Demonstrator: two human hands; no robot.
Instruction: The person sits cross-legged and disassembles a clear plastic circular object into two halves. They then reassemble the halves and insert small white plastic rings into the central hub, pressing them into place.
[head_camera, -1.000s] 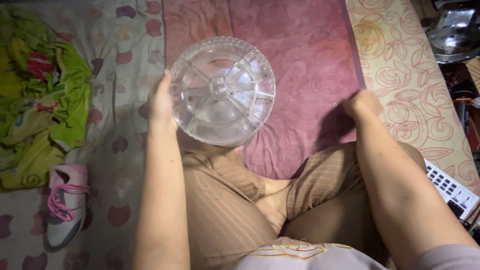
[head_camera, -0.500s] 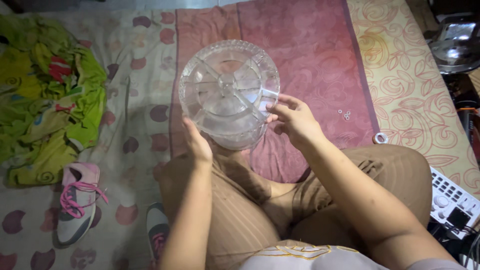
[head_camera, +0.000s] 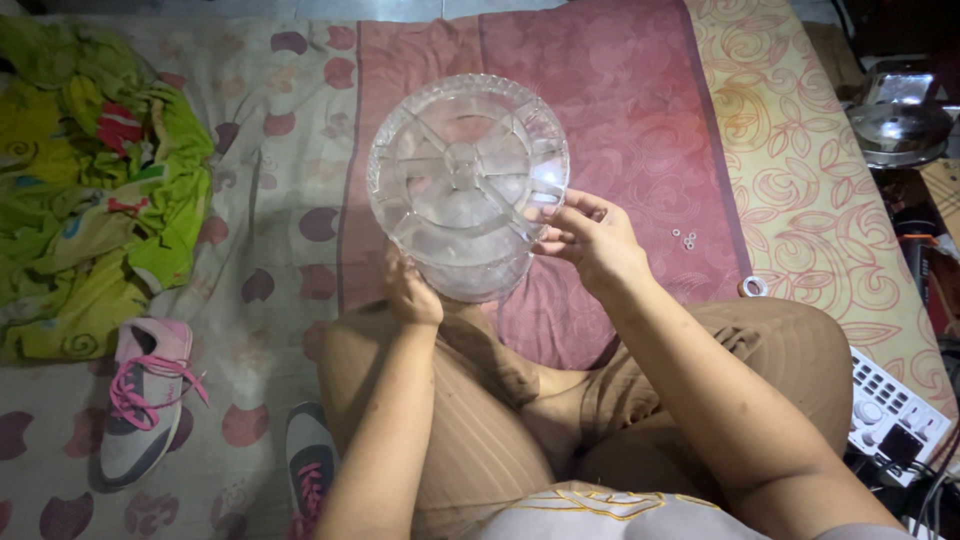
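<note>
Both our hands now grip the clear divided dish: left hand beneath, right hand fingers newly pinching its rim.

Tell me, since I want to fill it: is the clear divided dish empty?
Empty. Through the clear divided dish, held by the left hand and right hand, only bare compartments show.
</note>
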